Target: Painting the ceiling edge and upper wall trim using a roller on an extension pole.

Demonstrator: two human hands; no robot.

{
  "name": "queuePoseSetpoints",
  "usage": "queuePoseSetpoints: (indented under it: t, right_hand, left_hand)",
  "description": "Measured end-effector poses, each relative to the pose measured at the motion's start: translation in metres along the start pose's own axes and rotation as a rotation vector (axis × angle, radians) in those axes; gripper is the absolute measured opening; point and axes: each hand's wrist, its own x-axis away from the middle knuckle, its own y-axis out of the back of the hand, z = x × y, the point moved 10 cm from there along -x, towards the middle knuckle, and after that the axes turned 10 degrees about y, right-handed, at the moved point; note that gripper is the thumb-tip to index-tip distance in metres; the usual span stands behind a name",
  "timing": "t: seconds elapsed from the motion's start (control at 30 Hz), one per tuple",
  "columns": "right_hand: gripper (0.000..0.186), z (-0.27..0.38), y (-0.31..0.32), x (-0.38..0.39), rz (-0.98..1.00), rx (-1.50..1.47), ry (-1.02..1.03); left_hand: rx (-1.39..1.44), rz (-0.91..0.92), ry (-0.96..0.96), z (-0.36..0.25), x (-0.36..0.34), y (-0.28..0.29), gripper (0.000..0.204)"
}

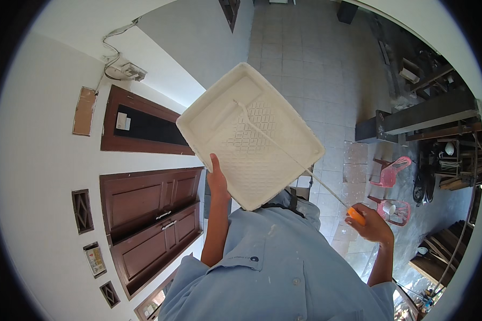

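A cream-coated paint tray with a raised diamond grid is held up in front of my body. My left hand grips its near left edge, with the thumb over the rim and the other fingers hidden underneath. In my right hand is the orange handle of a paint roller, fingers wrapped round it. Its long thin rod crosses the tray's right rim and bends inside, near the upper left part. The roller's head blends into the cream tray, so its outline is hard to make out.
On the left, a white wall carries brown wooden doors and a dark-paned window. Grey floor tiles stretch ahead. Pink plastic chairs and a dark beam stand to the right, beside stacked wood.
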Motion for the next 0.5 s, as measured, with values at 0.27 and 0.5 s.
queuePoseSetpoints:
  t: [0.27,0.5]
  right_hand:
    - [0.029,0.007,-0.018,-0.009,-0.012,-0.195,0.03]
    - [0.025,0.013,0.032,0.002,-0.158,-0.013,0.101]
  left_hand:
    - [-0.054,0.046,0.02,0.002,0.0,-0.019,0.083]
    - [-0.067,-0.017,0.01,0.002,-0.009,-0.012,0.085]
